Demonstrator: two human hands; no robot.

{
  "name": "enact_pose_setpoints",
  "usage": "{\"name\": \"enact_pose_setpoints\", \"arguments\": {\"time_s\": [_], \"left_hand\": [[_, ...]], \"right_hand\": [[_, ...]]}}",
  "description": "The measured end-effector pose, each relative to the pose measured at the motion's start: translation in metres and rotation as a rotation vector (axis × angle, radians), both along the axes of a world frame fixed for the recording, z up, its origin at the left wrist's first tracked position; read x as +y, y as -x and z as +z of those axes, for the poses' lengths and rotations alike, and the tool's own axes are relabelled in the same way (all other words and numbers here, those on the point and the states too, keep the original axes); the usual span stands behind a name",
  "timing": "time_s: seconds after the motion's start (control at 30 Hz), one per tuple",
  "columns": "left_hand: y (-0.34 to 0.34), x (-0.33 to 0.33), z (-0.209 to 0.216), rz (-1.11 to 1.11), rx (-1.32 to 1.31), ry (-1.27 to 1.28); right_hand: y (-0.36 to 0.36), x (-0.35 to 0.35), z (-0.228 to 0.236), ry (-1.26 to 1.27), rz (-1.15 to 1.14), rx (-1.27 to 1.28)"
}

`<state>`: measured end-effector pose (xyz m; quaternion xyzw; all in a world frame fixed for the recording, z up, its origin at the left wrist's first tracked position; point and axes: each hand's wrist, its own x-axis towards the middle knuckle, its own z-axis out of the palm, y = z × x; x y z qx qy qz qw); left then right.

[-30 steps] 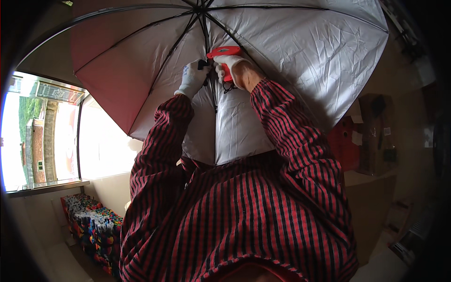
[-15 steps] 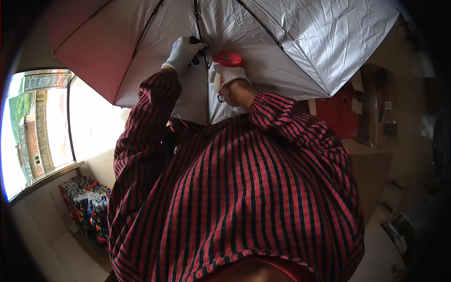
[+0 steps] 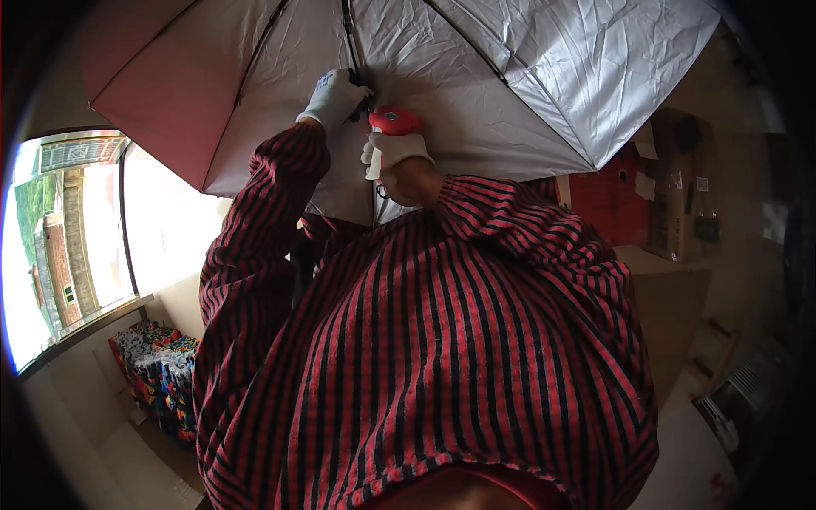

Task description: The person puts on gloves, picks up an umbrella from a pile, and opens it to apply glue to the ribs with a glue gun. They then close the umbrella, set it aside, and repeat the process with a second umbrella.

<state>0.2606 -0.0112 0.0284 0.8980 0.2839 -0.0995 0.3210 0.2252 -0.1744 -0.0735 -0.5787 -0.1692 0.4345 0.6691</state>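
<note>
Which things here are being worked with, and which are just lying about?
In use:
silver-lined umbrella, by the gloved left hand
red object, in the gloved right hand

Apparently lying about:
cardboard box, right
red item beside it
multicoloured bundle, lower left

Head view: open umbrella [image 3: 463,102], silver underside toward me | my gloved left hand [image 3: 334,96], fingers curled on a dark rib [image 3: 350,36] | my gloved right hand [image 3: 401,153], wrapped around a red-topped object [image 3: 396,121] | cardboard box [image 3: 677,200] at right, bright window [image 3: 166,204] at left.
</note>
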Motion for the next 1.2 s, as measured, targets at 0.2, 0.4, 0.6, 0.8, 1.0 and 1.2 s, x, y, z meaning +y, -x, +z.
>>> {"name": "enact_pose_setpoints", "arguments": {"time_s": [0.2,0.4,0.6,0.8,1.0,1.2], "left_hand": [[0.005,0.015,-0.008,0.015,-0.042,0.209],[0.000,0.017,-0.002,-0.028,-0.063,0.320],[0.005,0.015,0.001,-0.026,-0.032,0.303],[0.003,0.013,0.004,-0.031,-0.029,0.289],[0.000,0.013,0.002,-0.040,-0.070,0.301],[0.007,0.030,-0.011,-0.067,-0.102,0.313]], "right_hand": [[-0.015,-0.001,0.032,0.116,-0.100,0.704],[-0.035,-0.008,0.022,0.143,0.141,0.433],[-0.037,-0.021,0.066,0.241,-0.003,0.608],[-0.032,-0.023,0.060,0.250,0.050,0.522],[-0.039,-0.015,0.014,0.171,0.240,0.447],[-0.038,-0.034,0.053,0.075,0.087,0.543]]}}
